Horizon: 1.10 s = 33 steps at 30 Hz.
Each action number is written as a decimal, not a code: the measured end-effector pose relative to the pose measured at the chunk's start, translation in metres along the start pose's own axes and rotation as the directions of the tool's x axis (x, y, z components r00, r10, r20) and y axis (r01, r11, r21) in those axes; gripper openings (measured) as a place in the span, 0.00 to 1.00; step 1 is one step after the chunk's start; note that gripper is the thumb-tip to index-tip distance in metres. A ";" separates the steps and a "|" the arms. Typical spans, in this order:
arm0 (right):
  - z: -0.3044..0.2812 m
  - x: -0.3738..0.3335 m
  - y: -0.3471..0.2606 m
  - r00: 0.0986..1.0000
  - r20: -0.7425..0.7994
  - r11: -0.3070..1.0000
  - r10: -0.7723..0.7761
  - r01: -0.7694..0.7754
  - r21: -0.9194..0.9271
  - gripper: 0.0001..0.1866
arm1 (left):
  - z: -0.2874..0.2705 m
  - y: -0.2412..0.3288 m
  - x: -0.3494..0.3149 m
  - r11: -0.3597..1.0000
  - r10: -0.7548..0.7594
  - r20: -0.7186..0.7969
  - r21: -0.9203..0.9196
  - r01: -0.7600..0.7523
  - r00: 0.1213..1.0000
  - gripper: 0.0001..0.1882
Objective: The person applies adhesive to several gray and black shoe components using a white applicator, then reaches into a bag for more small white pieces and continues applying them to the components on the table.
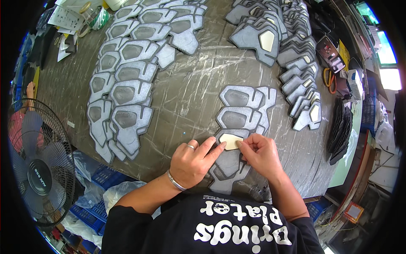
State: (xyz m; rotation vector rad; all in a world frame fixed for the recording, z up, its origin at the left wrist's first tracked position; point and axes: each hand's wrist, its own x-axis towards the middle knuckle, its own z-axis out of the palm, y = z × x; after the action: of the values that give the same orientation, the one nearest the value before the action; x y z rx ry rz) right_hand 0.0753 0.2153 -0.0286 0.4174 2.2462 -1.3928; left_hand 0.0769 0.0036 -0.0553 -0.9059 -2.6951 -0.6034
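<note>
A cream-coloured patch [231,142] with angled corners lies over the recess of a grey shoe-upper piece [230,161] in front of me. My right hand [261,155] pinches the patch's right edge between thumb and forefinger. At the opposite edge, my left hand [192,160] has its fingers stretched out, two tips touching the patch or the grey piece beside it. More grey pieces with bare recesses [239,97] overlap in a row just beyond my hands. Part of the piece being worked on is hidden under my right hand.
Overlapping rows of grey pieces [127,93] cover the table's left side. At the back right, stacked pieces [256,38] carry cream patches. Orange-handled scissors [330,80] and dark stacked sheets [340,131] line the right edge. A fan [40,165] stands left, near blue crates [105,175].
</note>
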 end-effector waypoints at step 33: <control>-0.003 -0.044 0.030 0.456 0.085 0.396 -0.886 0.838 -0.375 0.16 | -0.015 -0.015 0.022 0.957 0.123 0.212 -0.282 -0.060 0.969 0.12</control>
State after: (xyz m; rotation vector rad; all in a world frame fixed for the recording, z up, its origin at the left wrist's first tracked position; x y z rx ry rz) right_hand 0.1268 0.2308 -0.0267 -1.0247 2.9015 -1.2729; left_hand 0.0519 -0.0028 -0.0394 -1.2339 -2.7916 -0.9213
